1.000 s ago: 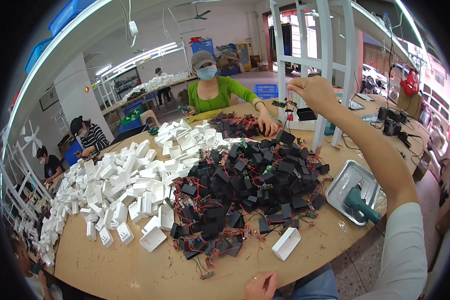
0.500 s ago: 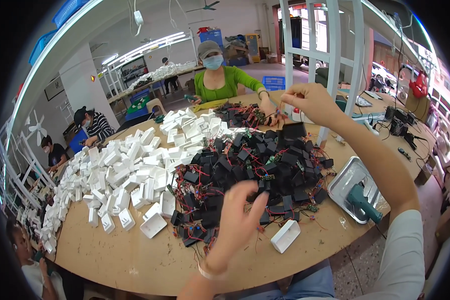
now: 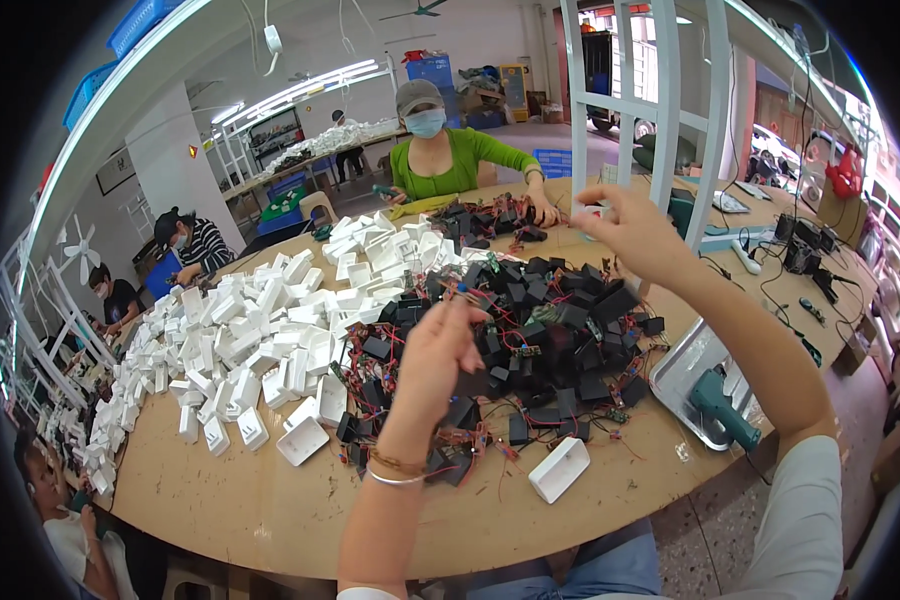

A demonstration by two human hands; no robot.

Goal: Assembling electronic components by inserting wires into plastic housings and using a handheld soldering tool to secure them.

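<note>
My left hand (image 3: 435, 350) is above the pile of black box-shaped modules (image 3: 560, 335) with red wires and small green circuit boards. Its thumb and fingers pinch thin wires with a small blue component (image 3: 460, 287). My right hand (image 3: 625, 232) is raised over the far right side of the pile, fingertips together; what they hold is too small to make out. Left of the modules spreads a large heap of white plastic housings (image 3: 260, 330). One white housing (image 3: 559, 470) lies apart near the front edge.
A metal tray (image 3: 670, 375) with a green power tool (image 3: 722, 408) stands at the right. White frame posts (image 3: 667, 130) rise behind my right arm. Across the table (image 3: 240, 510) a co-worker in green (image 3: 455, 160) reaches into another module pile. Cables and adapters (image 3: 800, 240) lie far right.
My left hand has moved up and left, its fingers closing from apart into a pinch. My right hand has come slightly lower, still raised. The view has shifted a little.
</note>
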